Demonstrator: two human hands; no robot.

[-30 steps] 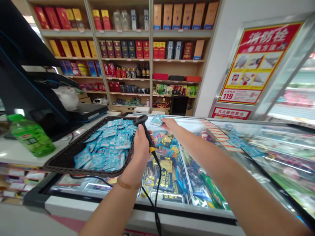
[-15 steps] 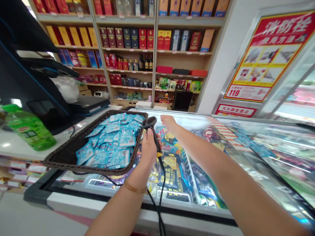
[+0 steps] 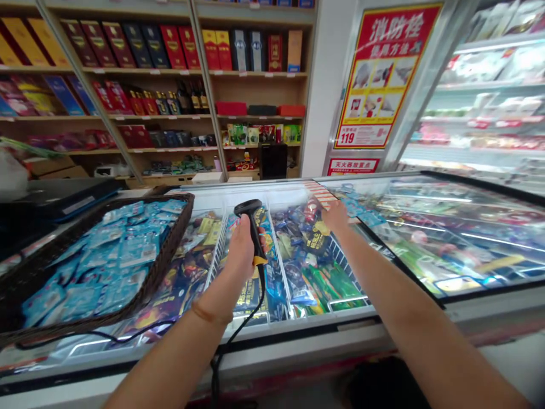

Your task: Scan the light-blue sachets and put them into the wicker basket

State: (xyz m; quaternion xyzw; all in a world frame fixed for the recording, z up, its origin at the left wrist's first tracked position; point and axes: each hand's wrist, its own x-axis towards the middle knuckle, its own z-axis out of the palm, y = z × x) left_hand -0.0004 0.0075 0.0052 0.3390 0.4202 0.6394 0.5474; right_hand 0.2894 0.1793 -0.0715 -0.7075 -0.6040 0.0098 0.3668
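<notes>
My left hand (image 3: 241, 248) is closed around the handle of a black barcode scanner (image 3: 248, 208), its head pointing away from me and its cable (image 3: 242, 326) hanging down over the freezer's front edge. My right hand (image 3: 335, 216) is stretched out over the chest freezer, beside a red-and-white striped strip (image 3: 319, 192) on the glass. Its fingers are blurred and partly hidden behind the back of the hand, so their grip does not show. Just beyond it, several small blue packets (image 3: 366, 213) lie on the glass.
A dark wicker basket (image 3: 170, 250) heaped with blue packets (image 3: 106, 255) stands at the left. Wire baskets in the freezer hold bagged goods (image 3: 315, 284). Shelves of boxed bottles (image 3: 136, 48) line the back wall; a red fire-hydrant poster (image 3: 383, 74) hangs at the right.
My view has turned right and closer to the freezer. The right hand has moved away from near the scanner to the striped strip. The left hand still grips the scanner.
</notes>
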